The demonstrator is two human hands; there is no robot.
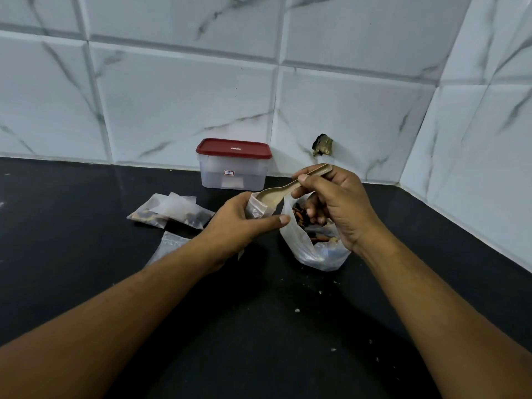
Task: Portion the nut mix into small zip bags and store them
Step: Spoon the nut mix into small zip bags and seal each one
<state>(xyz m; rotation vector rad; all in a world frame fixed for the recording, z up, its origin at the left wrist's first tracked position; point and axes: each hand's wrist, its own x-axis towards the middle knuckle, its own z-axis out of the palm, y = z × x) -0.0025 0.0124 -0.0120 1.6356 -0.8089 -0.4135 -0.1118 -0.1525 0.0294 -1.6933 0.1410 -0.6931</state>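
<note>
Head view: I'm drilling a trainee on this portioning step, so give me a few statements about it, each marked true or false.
1. The right hand holds the spoon by its handle. True.
2. The container has its red lid off. False: the lid sits on it.
3. The left hand holds a small bag at the spoon's bowl. True.
4. The filled bags lie inside the container. False: they lie on the counter, left of the left hand.

The black desk [259, 326] carries a red-lidded plastic container [233, 171] far back, two filled zip bags [169, 211] left, an empty zip bag [169, 246] nearer, the open nut-mix bag [313, 251] right, and crumbs [297, 310] near.
</note>
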